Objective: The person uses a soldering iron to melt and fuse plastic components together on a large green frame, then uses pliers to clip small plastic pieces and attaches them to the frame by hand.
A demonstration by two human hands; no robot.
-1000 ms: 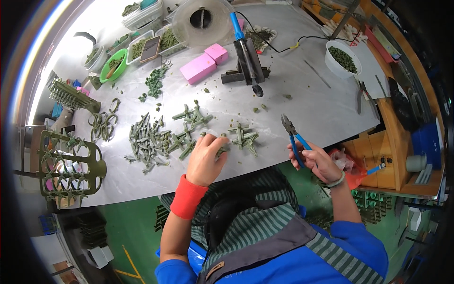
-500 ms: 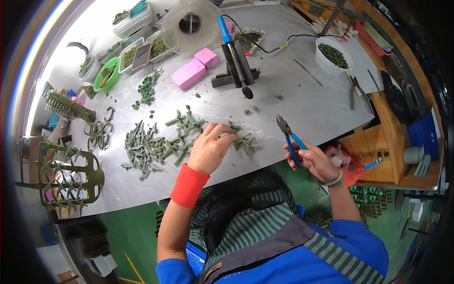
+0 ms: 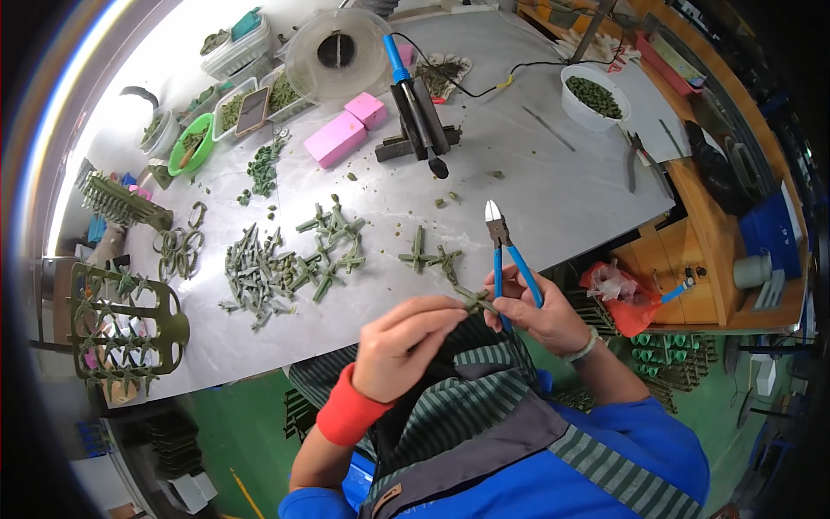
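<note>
In front of my body, my left hand [image 3: 399, 344] pinches a small dark-green cross-shaped piece [image 3: 476, 300] at the table's near edge. My right hand [image 3: 543, 313] grips diagonal cutters [image 3: 497, 230] by their blue handles, jaws pointing away from me. The fingertips of my right hand are close to the green piece; whether they touch it I cannot tell. Just beyond, two similar green crosses [image 3: 418, 252] lie on the table. Further left is a heap of green sticks [image 3: 252, 275], with more crosses [image 3: 324, 275] beside it.
A blue-handled pen-like tool [image 3: 399, 60] rests in a dark stand [image 3: 421, 138]. Pink blocks [image 3: 335, 139] lie left of it. A white bowl of green bits [image 3: 566, 95] and pliers [image 3: 633, 163] are at the right. A green rack [image 3: 177, 329] stands far left.
My left hand has picked up a green cross from the table and brought it back toward my right hand. The cutters have moved slightly left and nearer to me.
</note>
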